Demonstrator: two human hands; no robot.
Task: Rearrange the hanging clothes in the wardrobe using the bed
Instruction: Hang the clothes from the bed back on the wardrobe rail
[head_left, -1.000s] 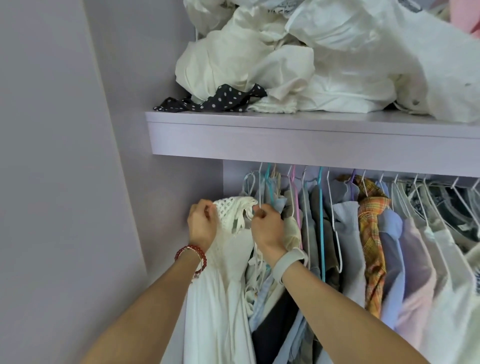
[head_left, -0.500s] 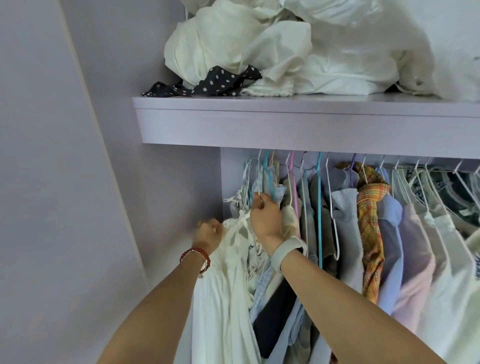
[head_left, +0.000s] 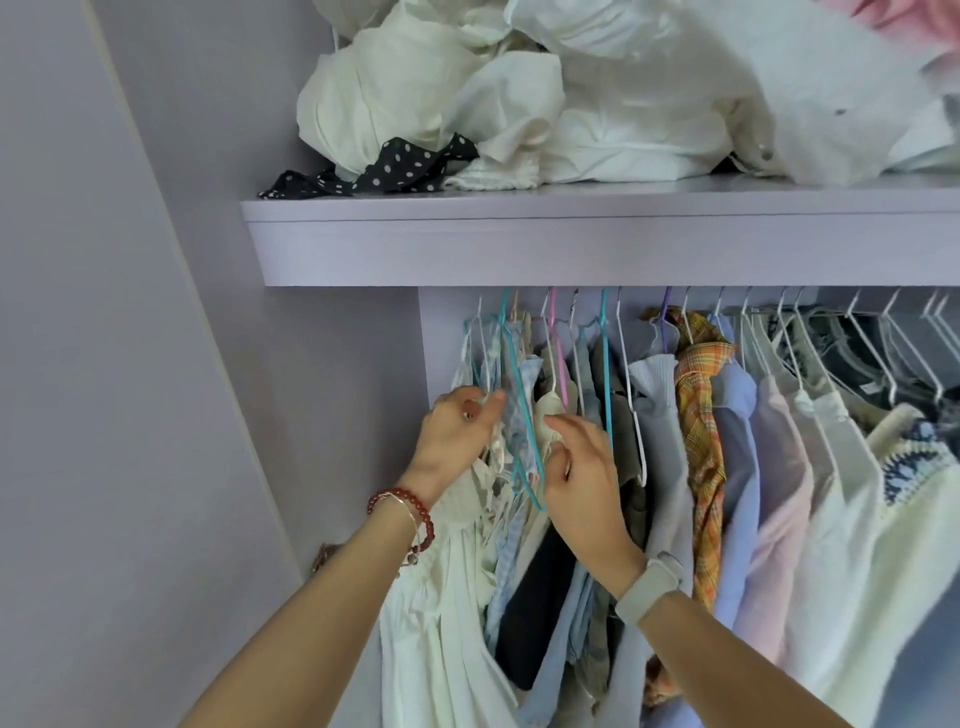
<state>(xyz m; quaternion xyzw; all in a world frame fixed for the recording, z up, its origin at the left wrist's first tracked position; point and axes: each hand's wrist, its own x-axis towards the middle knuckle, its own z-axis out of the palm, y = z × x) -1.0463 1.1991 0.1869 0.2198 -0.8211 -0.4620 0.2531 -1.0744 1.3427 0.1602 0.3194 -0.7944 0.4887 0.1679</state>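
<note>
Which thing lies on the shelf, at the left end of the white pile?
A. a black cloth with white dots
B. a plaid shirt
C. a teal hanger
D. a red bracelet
A: the dotted cloth lies on the shelf beside the white pile.

A shelf (head_left: 571, 244) runs above the hanging clothes (head_left: 727, 441), bearing a cloth heap (head_left: 545, 104). Both hands reach into the row's left end, left hand (head_left: 457, 436) left of right hand (head_left: 582, 478), perhaps touching straps.
</note>
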